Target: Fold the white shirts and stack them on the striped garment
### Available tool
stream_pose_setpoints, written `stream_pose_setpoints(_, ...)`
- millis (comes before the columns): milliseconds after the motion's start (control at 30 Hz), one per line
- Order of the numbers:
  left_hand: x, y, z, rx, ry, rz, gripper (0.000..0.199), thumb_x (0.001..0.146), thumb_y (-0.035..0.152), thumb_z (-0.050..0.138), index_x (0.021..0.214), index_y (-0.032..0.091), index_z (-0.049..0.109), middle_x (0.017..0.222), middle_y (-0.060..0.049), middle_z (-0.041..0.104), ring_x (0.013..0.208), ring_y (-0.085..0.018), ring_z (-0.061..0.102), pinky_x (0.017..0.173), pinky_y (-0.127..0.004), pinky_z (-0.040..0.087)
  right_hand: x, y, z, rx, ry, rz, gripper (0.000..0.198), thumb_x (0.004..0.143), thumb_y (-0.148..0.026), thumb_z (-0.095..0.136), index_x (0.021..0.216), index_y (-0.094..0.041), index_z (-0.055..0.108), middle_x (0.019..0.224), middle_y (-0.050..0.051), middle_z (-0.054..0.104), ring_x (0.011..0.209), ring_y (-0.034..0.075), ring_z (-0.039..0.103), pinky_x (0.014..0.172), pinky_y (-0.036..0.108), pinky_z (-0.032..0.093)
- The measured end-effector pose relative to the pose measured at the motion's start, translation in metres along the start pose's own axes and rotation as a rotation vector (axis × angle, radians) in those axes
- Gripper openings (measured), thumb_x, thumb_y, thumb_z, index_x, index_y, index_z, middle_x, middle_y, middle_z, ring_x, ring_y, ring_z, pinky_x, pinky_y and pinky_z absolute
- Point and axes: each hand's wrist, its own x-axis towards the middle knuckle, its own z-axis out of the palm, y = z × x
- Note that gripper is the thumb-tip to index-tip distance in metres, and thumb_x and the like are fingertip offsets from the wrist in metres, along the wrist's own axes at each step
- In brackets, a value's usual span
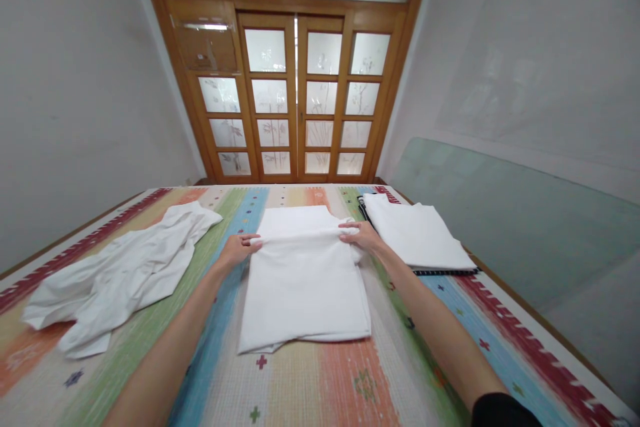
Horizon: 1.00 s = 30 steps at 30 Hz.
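Note:
A white garment (305, 293) lies partly folded in front of me, its kind not clear. My left hand (241, 249) pinches its left side at a raised crosswise fold. On the opposite side my right hand (362, 237) grips the other end of that fold, fingers closed on the cloth. Beyond the fold, part of the garment lies flat, and its near edge is slightly uneven. Off to the left is a crumpled white garment (135, 273), spread loosely. On the right rests a folded white cloth item (420, 235), with black patterned fabric (445, 272) showing from beneath it.
A striped, multicoloured cloth (295, 387) covers the surface under the garments. Beyond its far edge stand wooden doors (295, 100) with frosted panes. A pale green panel (510, 207) leans along the right wall, and a plain wall (90, 80) rises on the left.

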Motion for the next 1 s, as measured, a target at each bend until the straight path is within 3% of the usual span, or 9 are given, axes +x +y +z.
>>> stream_pose_setpoints(200, -0.012, 0.034, -0.005, 0.17, 0.165, 0.171, 0.029, 0.06, 0.041, 0.073, 0.079, 0.018, 0.072, 0.061, 0.0, 0.063, 0.065, -0.019, 0.058, 0.06, -0.026, 0.04, 0.001, -0.018, -0.007, -0.159, 0.162, -0.154, 0.032, 0.061, -0.035, 0.08, 0.087, -0.019, 0.078, 0.086, 0.008, 0.071, 0.09, 0.029, 0.066, 0.088, 0.044, 0.051)
stream_pose_setpoints(400, -0.022, 0.057, -0.014, 0.334, 0.314, 0.443, 0.027, 0.071, 0.046, 0.063, 0.074, 0.02, 0.068, 0.081, -0.003, 0.059, 0.079, -0.018, 0.057, 0.073, -0.027, 0.046, -0.01, -0.039, -0.017, -0.315, 0.472, -0.359, 0.02, 0.067, -0.037, 0.078, 0.079, -0.021, 0.076, 0.111, 0.012, 0.059, 0.111, 0.029, 0.053, 0.102, 0.046, 0.041)
stream_pose_setpoints(500, -0.03, 0.064, -0.02, 0.272, 0.226, 0.517, 0.029, 0.078, 0.048, 0.056, 0.077, 0.019, 0.062, 0.086, -0.003, 0.061, 0.082, -0.017, 0.058, 0.075, -0.026, 0.046, -0.021, -0.055, -0.029, -0.366, 0.35, -0.487, 0.013, 0.076, -0.036, 0.071, 0.078, -0.024, 0.075, 0.104, 0.009, 0.064, 0.107, 0.027, 0.056, 0.105, 0.045, 0.038)
stream_pose_setpoints(600, -0.039, 0.068, -0.025, 0.239, 0.168, 0.443, 0.033, 0.084, 0.052, 0.049, 0.079, 0.02, 0.055, 0.071, 0.001, 0.058, 0.066, -0.015, 0.055, 0.063, -0.024, 0.044, -0.032, -0.075, -0.043, -0.4, 0.168, -0.529, 0.014, 0.082, -0.034, 0.063, 0.081, -0.023, 0.072, 0.088, 0.005, 0.07, 0.088, 0.023, 0.062, 0.098, 0.041, 0.043)
stream_pose_setpoints(767, -0.046, 0.081, -0.029, 0.052, 0.18, 0.378, 0.046, 0.079, 0.065, 0.052, 0.083, 0.019, 0.052, 0.061, 0.003, 0.052, 0.055, -0.012, 0.049, 0.047, -0.021, 0.035, -0.048, -0.11, -0.062, -0.405, 0.142, -0.505, 0.023, 0.082, -0.041, 0.061, 0.081, -0.02, 0.068, 0.078, 0.004, 0.07, 0.074, 0.02, 0.062, 0.073, 0.03, 0.047)
stream_pose_setpoints(900, -0.035, 0.094, -0.032, -0.188, 0.115, 0.243, 0.058, 0.071, 0.071, 0.059, 0.09, 0.016, 0.056, 0.061, 0.002, 0.058, 0.055, -0.014, 0.054, 0.051, -0.023, 0.043, -0.042, -0.123, -0.072, -0.306, 0.061, -0.48, 0.034, 0.083, -0.048, 0.057, 0.079, -0.016, 0.067, 0.079, 0.004, 0.069, 0.075, 0.018, 0.061, 0.068, 0.026, 0.046)
stream_pose_setpoints(1000, -0.015, 0.089, -0.029, -0.226, 0.057, 0.082, 0.055, 0.072, 0.066, 0.062, 0.092, 0.015, 0.059, 0.062, 0.001, 0.062, 0.056, -0.016, 0.058, 0.056, -0.027, 0.047, -0.02, -0.113, -0.069, -0.297, -0.039, -0.414, 0.035, 0.083, -0.047, 0.055, 0.079, -0.014, 0.069, 0.079, 0.003, 0.069, 0.074, 0.018, 0.061, 0.067, 0.025, 0.047)
